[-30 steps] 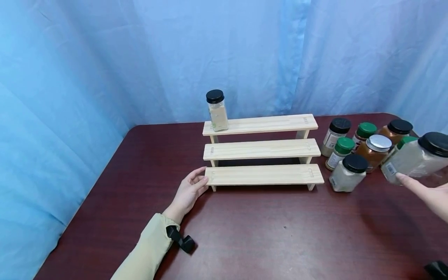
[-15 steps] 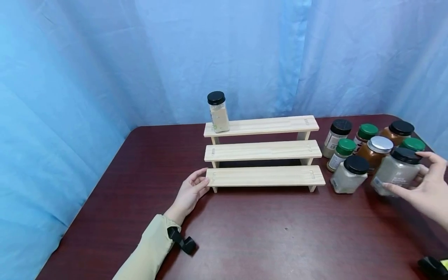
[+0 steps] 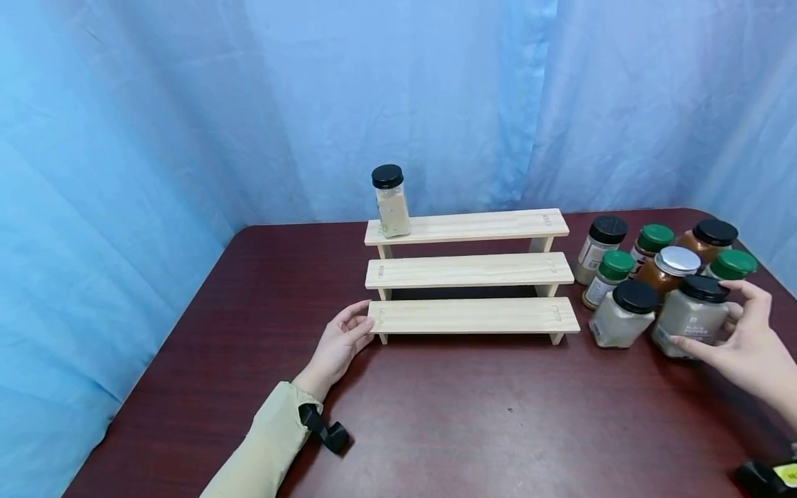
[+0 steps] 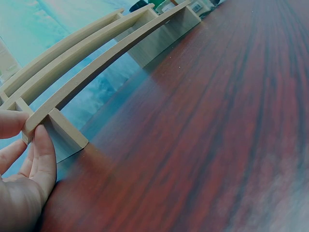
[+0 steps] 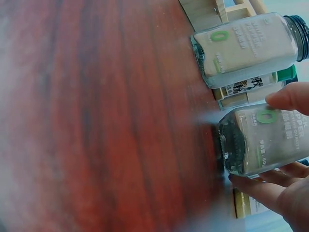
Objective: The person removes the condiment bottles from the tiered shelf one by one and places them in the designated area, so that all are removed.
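Note:
A three-tier wooden shelf rack (image 3: 473, 316) stands on the table. My left hand (image 3: 333, 349) pinches the left end of its lowest tier, thumb on one face and fingers on the other in the left wrist view. On the top tier's left end stands a clear jar of pale powder (image 3: 393, 211) with a black lid. My right hand (image 3: 744, 339) grips a squarish black-lidded pepper jar (image 3: 688, 321) of grey powder, fingers by the lid and thumb low on the side. In the right wrist view the pepper jar's base (image 5: 232, 147) is close over the tabletop.
Left of the pepper jar is another black-lidded jar (image 3: 623, 325) of pale powder. Behind them cluster several spice bottles, including a silver-lidded brown jar (image 3: 663, 277) and a green-capped bottle (image 3: 604, 283). A blue curtain (image 3: 398, 104) hangs behind the dark red table (image 3: 473, 415).
My right hand has brought the pepper jar left and down, from tilted at the right edge to nearly upright at the front of the cluster. The left hand keeps its place on the rack.

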`<state>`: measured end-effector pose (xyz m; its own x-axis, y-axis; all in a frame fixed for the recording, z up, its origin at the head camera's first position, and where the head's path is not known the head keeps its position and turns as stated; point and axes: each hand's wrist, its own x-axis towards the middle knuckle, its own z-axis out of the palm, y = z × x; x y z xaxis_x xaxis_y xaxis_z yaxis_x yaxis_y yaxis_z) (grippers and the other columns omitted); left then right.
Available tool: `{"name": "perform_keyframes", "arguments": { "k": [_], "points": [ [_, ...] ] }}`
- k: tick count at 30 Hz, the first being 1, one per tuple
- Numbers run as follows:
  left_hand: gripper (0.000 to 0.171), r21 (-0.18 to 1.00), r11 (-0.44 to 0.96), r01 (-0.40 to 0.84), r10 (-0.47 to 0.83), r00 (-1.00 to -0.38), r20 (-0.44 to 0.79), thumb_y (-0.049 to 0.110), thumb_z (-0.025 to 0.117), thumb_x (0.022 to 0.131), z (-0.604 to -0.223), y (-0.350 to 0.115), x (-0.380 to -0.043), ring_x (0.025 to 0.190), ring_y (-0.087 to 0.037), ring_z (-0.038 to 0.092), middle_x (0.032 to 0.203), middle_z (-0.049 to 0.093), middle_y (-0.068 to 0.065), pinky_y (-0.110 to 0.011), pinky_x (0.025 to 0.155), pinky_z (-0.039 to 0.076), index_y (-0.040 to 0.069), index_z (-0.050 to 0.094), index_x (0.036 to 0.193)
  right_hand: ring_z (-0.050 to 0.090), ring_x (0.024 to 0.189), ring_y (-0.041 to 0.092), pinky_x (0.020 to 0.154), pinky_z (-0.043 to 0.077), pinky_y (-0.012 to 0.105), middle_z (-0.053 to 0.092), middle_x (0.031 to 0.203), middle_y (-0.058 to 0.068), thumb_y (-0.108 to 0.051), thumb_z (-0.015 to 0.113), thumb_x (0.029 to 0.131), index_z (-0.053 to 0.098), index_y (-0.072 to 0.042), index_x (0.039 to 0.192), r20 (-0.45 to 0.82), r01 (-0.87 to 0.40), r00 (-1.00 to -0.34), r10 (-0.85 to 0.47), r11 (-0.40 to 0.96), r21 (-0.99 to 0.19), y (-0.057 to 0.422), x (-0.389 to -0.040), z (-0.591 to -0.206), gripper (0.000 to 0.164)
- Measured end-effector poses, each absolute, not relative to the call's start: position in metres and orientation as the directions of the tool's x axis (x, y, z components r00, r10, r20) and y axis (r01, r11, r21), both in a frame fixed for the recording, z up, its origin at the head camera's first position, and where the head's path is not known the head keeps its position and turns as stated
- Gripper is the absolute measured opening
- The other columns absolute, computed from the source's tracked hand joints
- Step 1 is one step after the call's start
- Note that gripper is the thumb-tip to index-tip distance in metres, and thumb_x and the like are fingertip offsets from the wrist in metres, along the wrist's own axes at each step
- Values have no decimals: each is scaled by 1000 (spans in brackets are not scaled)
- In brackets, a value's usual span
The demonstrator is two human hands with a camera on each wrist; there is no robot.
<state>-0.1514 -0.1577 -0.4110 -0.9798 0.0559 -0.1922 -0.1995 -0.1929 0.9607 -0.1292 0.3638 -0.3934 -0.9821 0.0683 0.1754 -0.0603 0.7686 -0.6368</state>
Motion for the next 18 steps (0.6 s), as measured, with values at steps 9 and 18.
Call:
{"name": "perform_keyframes", "arguments": {
  "k": [9,18],
  "points": [
    [49,962,-189,-197,55,-980,-190,-4,49,94,-414,-158,-154,75,-2,57,88,55,5,-17,72,50,-2,35,141,37,99,59,76,31,70,29,125,46,-1,66,85,-11,-16,144,144,-43,-987,71,748,-663,365,-130,-399,99],
    [49,963,-194,-189,54,-982,-182,-3,51,94,-413,-158,-156,75,-3,57,88,55,4,-17,71,50,-2,36,141,55,113,39,86,47,44,27,135,47,1,67,84,1,-16,145,206,-57,-971,118,726,-686,365,-123,-397,92]
  ]
}}
